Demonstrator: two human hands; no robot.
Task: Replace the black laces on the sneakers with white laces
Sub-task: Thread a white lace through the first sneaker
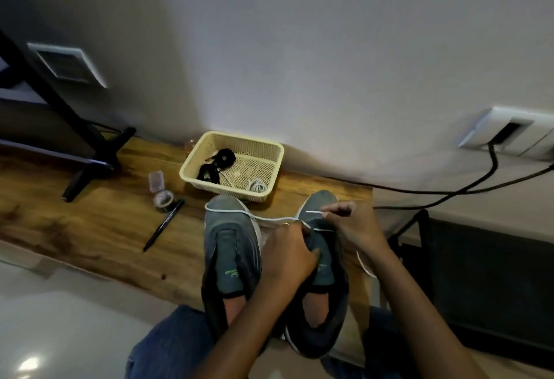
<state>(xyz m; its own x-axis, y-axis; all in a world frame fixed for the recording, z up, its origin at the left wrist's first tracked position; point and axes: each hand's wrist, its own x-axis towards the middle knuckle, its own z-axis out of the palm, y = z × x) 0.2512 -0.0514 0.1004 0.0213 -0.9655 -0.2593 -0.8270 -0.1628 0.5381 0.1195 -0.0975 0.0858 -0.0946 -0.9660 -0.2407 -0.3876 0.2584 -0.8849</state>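
A person seated at a wooden worktop [90, 222] threads a white lace [269, 219] into the right-hand of two grey sneakers, the job roughly at its midpoint by the look of things. The right hand [350, 225] is closed in a pinch on the lace's tipped end, held just above the toe of the right sneaker [325, 270]; the left hand [287, 255] is curled around that shoe's upper at the eyelets, fingers closed on it and apparently on the lace as well. From the left hand the white lace runs away to the left and loops over the toe of the left sneaker [230, 246], which shows no lace in its eyelets. Beyond both hands, against the wall, a cream basket [275, 150] holds two bundles of black laces [215, 165], which suggests the old laces are already out of both shoes, and a second coiled white lace [257, 186] waiting. Judged from this, removal is done; the right shoe's lacing has only begun near the toe, and the left shoe is still to be laced. A pen [163, 225] and a roll of tape [163, 197] lie left of the hands.
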